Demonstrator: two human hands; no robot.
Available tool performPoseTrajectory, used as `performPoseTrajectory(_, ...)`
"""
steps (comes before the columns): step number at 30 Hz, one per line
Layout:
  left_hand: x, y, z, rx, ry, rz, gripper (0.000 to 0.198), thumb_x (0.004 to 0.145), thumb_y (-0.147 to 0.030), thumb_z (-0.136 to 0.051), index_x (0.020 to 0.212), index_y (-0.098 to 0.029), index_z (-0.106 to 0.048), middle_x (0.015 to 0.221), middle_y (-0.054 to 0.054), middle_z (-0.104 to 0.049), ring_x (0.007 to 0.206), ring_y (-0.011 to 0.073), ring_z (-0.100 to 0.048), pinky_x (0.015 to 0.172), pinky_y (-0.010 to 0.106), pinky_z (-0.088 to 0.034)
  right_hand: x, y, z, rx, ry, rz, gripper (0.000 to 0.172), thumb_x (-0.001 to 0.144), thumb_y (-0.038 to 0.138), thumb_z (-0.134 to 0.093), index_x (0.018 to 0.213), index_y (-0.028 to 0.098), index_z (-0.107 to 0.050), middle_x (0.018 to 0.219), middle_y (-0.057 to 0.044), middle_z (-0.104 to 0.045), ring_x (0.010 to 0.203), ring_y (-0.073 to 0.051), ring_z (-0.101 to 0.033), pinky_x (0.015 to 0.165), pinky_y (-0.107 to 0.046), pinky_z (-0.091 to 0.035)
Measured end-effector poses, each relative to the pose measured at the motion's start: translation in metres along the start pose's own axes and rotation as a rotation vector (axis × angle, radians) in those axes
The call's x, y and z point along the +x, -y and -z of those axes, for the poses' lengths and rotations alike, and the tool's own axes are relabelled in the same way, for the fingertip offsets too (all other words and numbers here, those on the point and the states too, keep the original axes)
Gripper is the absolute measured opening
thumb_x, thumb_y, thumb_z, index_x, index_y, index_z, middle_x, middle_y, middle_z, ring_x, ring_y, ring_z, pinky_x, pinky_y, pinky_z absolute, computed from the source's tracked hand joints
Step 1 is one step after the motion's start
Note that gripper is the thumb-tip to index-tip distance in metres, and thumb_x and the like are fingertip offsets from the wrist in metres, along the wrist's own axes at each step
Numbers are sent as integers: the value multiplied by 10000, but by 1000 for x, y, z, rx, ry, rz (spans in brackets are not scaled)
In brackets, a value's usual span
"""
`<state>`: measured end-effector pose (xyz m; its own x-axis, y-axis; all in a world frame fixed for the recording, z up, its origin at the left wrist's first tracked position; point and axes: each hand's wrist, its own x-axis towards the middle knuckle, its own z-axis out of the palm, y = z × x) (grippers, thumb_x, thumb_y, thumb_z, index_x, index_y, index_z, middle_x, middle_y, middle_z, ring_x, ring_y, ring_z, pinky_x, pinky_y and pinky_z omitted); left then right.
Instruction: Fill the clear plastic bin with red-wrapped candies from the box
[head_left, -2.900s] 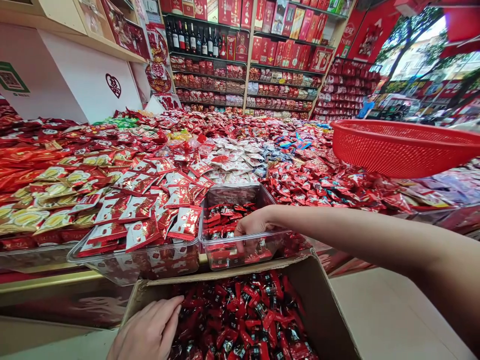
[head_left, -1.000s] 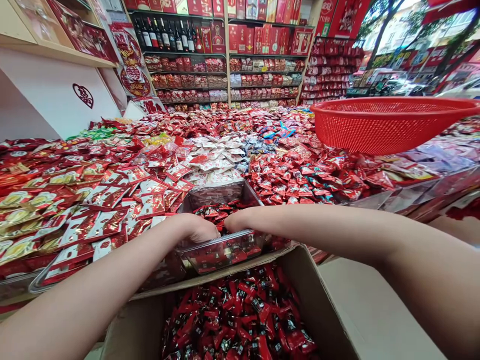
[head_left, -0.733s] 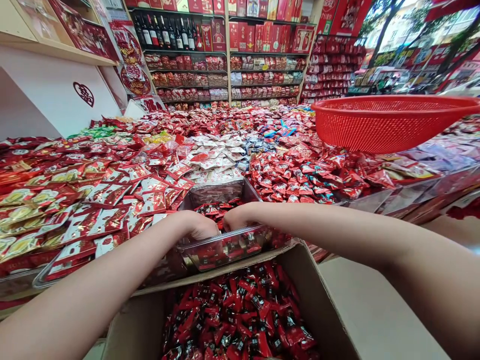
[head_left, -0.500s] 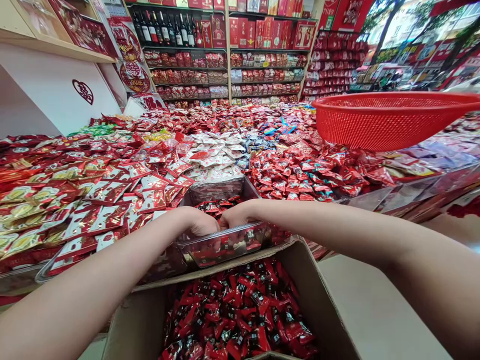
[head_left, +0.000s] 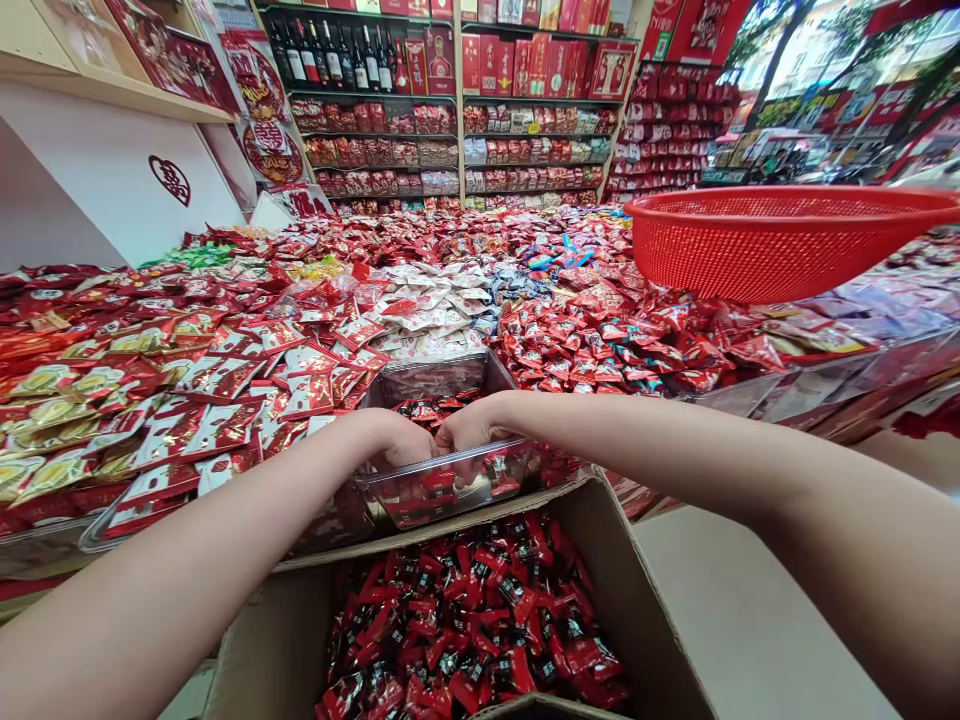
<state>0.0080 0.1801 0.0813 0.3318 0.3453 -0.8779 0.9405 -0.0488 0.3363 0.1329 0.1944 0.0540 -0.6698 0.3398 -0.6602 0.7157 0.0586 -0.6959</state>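
Both hands are down inside a clear plastic bin [head_left: 442, 372] holding a shallow layer of red-and-black wrapped candies [head_left: 431, 408]. My left hand [head_left: 405, 443] bends in from the left, its fingers curled round some candies behind the see-through front wall. Close beside it, almost touching, my right hand [head_left: 466, 430] reaches down with its fingers bent on candies too. The fingertips are partly hidden by the wall's glare and the wrappers. Just below the bin stands an open cardboard box [head_left: 645, 590] with many of the same candies in it.
Heaps of red-and-white snack packets [head_left: 225, 375] lie left of the bin, white packets [head_left: 439, 300] behind it, red packets [head_left: 570, 340] to its right. A red mesh basket [head_left: 772, 245] rests on the right-hand heap. Shelves with wine bottles [head_left: 345, 60] stand at the back.
Both hands stay inside the bin, with the right hand's wrist and fingers slightly higher. The view has shifted a little; the bin and box keep their places.
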Motion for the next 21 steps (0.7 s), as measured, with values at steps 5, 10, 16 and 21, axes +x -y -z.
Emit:
performPoseTrajectory(5,1,1,1,-2,-7,-16,244,518,-279,-628,737,-177,-591,538,6,-628,441,163,-575,456,279,-491,-6,3,-3,-27,-41,-10,396,395,176,-714,731,119,-512,693,40,-600,662,-111,-576,623,-212,-458)
performPoseTrajectory(10,3,2,1,-16,14,-18,206,529,-324,-615,665,-169,-610,536,28,-639,449,175,-581,461,284,-496,-6,4,-8,-25,-95,-17,323,471,166,-676,751,121,-523,668,21,-601,631,-112,-565,588,-218,-443)
performPoseTrajectory(16,3,2,0,-1,1,-33,198,518,-337,-620,614,-164,-623,514,41,-641,444,183,-574,471,307,-497,-41,29,1,-391,-517,95,170,583,66,-497,726,106,-580,688,-29,-606,635,-105,-534,591,-208,-402)
performPoseTrajectory(21,3,1,-1,0,-18,-60,194,522,-326,-622,618,-158,-627,517,30,-642,457,170,-571,495,293,-492,-116,29,-31,-114,-443,367,236,650,117,-429,841,136,-565,753,-13,-603,597,-76,-537,531,-187,-404)
